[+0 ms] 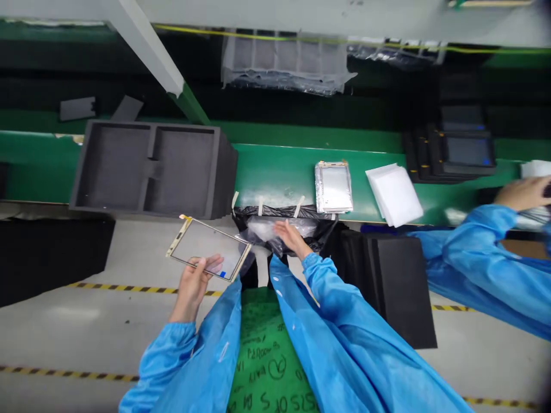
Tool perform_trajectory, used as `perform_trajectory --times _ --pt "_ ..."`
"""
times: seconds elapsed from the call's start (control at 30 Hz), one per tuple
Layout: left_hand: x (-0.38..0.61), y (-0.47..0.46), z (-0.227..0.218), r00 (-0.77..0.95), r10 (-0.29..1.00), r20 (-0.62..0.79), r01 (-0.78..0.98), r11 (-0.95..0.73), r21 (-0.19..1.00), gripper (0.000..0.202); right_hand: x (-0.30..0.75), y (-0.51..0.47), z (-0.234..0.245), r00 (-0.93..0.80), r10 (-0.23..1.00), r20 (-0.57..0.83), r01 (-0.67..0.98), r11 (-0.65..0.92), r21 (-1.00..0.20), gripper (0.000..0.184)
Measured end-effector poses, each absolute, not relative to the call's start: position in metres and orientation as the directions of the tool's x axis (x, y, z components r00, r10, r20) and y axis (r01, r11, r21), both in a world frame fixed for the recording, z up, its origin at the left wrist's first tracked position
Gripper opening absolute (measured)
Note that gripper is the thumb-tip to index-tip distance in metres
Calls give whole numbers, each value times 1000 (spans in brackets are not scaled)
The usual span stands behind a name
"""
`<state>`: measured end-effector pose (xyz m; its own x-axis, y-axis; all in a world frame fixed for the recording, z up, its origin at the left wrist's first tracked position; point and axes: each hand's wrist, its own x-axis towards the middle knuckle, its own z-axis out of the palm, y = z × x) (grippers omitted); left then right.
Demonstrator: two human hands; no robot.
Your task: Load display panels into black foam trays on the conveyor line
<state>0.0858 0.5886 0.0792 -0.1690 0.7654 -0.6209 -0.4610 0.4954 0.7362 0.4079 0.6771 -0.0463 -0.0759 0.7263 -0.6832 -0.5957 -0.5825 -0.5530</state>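
My left hand (pixel 193 284) grips the near edge of a thin clear touch panel with a gold border (pixel 206 245), holding it flat in front of me. My right hand (pixel 290 236) reaches forward, fingers stretched out, over a black plastic bag (pixel 318 232) taped to the edge of the green bench (pixel 275 172). Clear film (pixel 264 228) lies in the bag's mouth just left of the fingers; whether the hand touches it is unclear. Both arms wear blue sleeves.
A dark foam tray with two compartments (pixel 150 166) sits on the bench at left. A wrapped stack of panels (pixel 333 186) and white sheets (pixel 394 194) lie at right, black framed screens (pixel 460 150) beyond. Another person's blue-sleeved arm (pixel 482 258) reaches in from the right. Black foam slabs (pixel 396 287) lean below.
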Motion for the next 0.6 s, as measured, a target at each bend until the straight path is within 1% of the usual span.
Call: perform_trajectory --times 0.07,0.1,0.2,0.23,0.27,0.3,0.33,0.37,0.43,0.47,0.5,0.53,0.6 --pt "105 592 73 -157 750 -643 -489 506 710 48 389 677 -43 -361 729 -582 -569 -667 -482 45" --pt "113 593 70 -155 747 -647 -505 502 702 48 382 674 -39 -454 721 -524 -551 -689 -471 54" --pt "129 594 65 -163 746 -646 -536 483 692 46 372 668 -30 -593 693 -410 -496 -715 -492 83" --pt "132 593 65 -164 743 -649 -539 484 690 46 373 668 -29 -642 665 -381 -461 -732 -502 89" --pt "134 591 64 -164 738 -655 -538 489 686 47 374 669 -28 -697 624 -353 -412 -751 -516 91" --pt "136 589 64 -161 730 -664 -536 500 680 48 376 672 -29 -751 571 -330 -347 -768 -539 89" --pt "138 587 64 -161 719 -676 -533 513 673 49 379 674 -30 -795 516 -318 -273 -773 -572 80" --pt "139 584 65 -168 709 -685 -530 521 669 50 382 678 -33 -822 472 -318 -203 -765 -611 68" --pt "140 580 65 -203 697 -688 -524 516 677 50 391 684 -39 -829 432 -355 -93 -732 -674 48" --pt "140 578 65 -230 694 -682 -524 502 688 50 398 687 -43 -807 438 -395 -55 -723 -689 44" --pt "139 576 65 -257 692 -675 -528 484 698 49 406 691 -48 -759 465 -456 -30 -725 -688 42" --pt "138 574 65 -289 686 -668 -535 463 707 49 415 696 -53 -673 510 -535 -23 -738 -675 41" --pt "135 569 63 -345 659 -668 -553 432 712 49 436 707 -65 -432 600 -674 -52 -762 -645 38"
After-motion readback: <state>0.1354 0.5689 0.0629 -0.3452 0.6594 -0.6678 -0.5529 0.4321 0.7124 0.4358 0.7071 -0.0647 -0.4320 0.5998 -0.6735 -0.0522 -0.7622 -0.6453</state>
